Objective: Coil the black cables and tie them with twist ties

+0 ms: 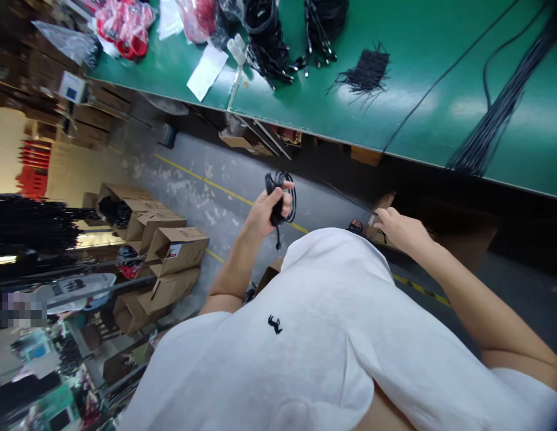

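My left hand (273,206) is closed around a coiled black cable (293,203), and a short end with a small plug dangles below the fist. Off to the right, my right hand (399,227) pinches a thin black strand (350,196) that looks like a cable and stretches out toward the left. Where that strand leads is unclear against the dark floor. Both hands are in the air between my body and the green table (422,36). On the table lie a pile of short black ties (367,69) and a bunch of long black cables (498,102).
Bundled black cables (266,36) and another bundle (323,27) lie on the table near a white paper (207,70) and red-handled items in plastic (126,27). Cardboard boxes (179,248) stand on the floor at left. A person in a printed shirt (76,290) is farther back.
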The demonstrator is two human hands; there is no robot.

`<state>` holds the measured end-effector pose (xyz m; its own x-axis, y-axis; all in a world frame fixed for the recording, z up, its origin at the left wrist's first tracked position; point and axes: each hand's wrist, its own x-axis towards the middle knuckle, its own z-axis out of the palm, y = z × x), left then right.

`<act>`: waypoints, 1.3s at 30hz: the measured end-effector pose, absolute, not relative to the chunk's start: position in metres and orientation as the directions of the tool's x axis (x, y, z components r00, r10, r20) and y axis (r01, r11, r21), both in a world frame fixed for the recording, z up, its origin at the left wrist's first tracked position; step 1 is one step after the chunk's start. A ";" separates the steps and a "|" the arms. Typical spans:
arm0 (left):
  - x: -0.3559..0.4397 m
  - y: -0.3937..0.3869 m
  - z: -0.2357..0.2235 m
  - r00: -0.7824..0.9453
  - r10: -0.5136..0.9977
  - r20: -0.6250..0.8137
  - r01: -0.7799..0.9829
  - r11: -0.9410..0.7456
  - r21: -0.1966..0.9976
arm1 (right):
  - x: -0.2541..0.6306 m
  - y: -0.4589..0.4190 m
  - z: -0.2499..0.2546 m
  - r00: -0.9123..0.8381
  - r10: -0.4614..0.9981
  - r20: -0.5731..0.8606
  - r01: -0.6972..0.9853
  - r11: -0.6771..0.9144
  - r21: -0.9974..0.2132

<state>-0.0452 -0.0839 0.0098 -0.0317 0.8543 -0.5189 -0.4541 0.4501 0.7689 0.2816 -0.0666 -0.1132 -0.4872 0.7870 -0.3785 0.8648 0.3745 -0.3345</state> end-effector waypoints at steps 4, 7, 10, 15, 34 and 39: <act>-0.026 -0.086 -0.027 0.145 0.845 -0.515 -0.220 0.535 0.816 | 0.260 -0.070 -0.036 -0.780 0.529 -0.333 0.623 0.708 -0.334; -0.009 -0.093 -0.036 0.341 0.790 -0.509 -0.111 0.571 0.813 | 0.241 -0.058 -0.002 -0.921 0.295 -0.254 0.385 0.786 -0.485; 0.004 -0.098 -0.029 0.531 0.663 -0.528 -0.007 0.627 0.779 | 0.229 -0.037 0.006 -0.933 0.314 -0.173 0.359 0.802 -0.477; 0.012 -0.099 -0.013 0.611 0.591 -0.527 -0.189 0.756 0.627 | 0.238 -0.026 0.006 -0.909 0.416 0.019 0.343 0.774 -0.533; 0.009 -0.085 0.008 0.249 0.684 -0.686 -0.442 0.710 0.548 | 0.183 -0.050 -0.086 -0.589 0.711 -0.384 -0.458 -0.685 -0.567; 0.016 -0.086 -0.008 0.280 0.684 -0.674 -0.390 0.722 0.571 | 0.201 -0.044 -0.077 -0.378 0.903 -0.205 -0.031 -0.234 -0.972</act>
